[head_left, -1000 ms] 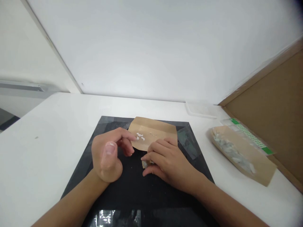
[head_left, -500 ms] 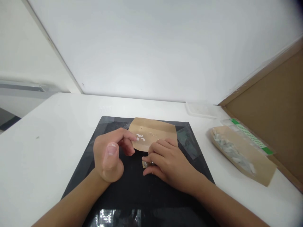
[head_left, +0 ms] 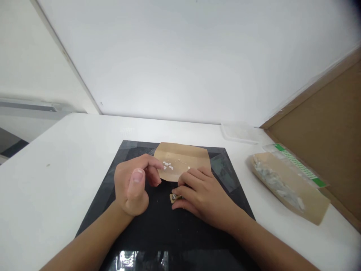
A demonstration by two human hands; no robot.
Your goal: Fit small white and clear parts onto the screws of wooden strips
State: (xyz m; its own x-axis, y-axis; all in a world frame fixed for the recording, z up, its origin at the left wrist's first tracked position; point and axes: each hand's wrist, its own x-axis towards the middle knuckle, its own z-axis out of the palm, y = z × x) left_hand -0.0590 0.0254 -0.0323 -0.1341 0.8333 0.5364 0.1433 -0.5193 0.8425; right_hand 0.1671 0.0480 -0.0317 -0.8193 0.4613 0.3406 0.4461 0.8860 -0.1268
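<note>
Between the thumb and fingers of my right hand (head_left: 203, 197) is a small tan piece with shiny metal on it (head_left: 173, 198), held low over the black mat (head_left: 166, 233). Most of this piece is hidden behind the fingers, so its kind does not show. My left hand (head_left: 134, 184) is open, its thumb raised away from loosely bent fingers. Its index fingertip reaches the edge of several small white bits (head_left: 168, 165), and whether it touches them is unclear. These bits lie on a sheet of brown paper (head_left: 194, 152) at the mat's far side.
To the right, a brown paper packet with whitish pieces (head_left: 282, 184) lies beside a clear plastic sheet with a green printed strip (head_left: 299, 163). A shallow clear tray (head_left: 239, 133) stands near the back wall. A brown board (head_left: 324, 113) borders the white table (head_left: 36, 195) on the right.
The small piece in my right hand has turned slightly, showing more of its shiny metal. Both hands stay almost in place, and the view has shifted a little.
</note>
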